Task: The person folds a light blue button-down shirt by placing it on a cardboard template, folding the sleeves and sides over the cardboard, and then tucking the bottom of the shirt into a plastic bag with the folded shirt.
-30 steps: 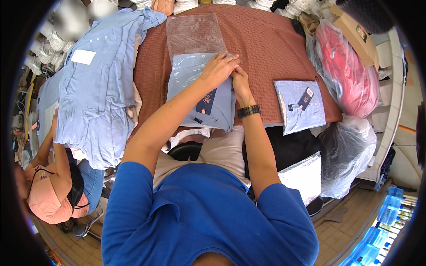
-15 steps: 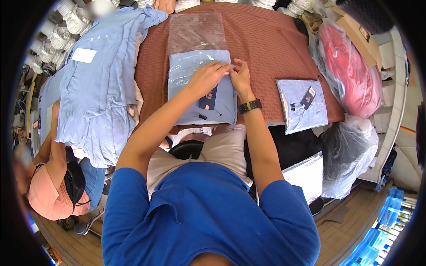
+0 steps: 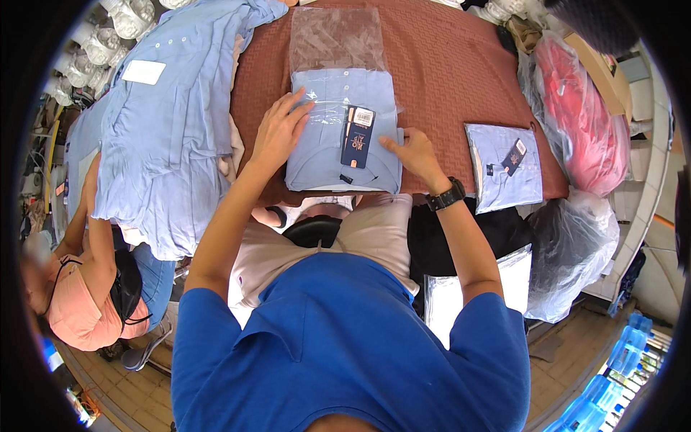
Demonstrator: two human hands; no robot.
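Note:
A folded light-blue shirt (image 3: 309, 155) lies on the brown cloth in front of me. Its far part sits inside a clear plastic bag (image 3: 337, 39), whose flat end stretches away from me. On the shirt rests a dark-blue hang tag (image 3: 355, 147) with a white label. My left hand (image 3: 282, 129) is open, its fingers spread along the shirt's left edge and the plastic. At the right edge my right hand (image 3: 417, 155) is closed, thumb on top of the shirt and fingers curled at its side. What lies under those fingers is hidden.
A bagged folded shirt (image 3: 504, 180) lies to the right on the brown table cloth (image 3: 439, 57). Unfolded blue shirts (image 3: 169, 144) are piled at left, beside a co-worker in a peach top (image 3: 83, 309). Plastic-wrapped red goods (image 3: 579, 115) stand at far right.
My hands have come apart from the shirt's upper right: the left moved to the left edge, the right moved down the right edge. The hang tag is now uncovered and lies straighter.

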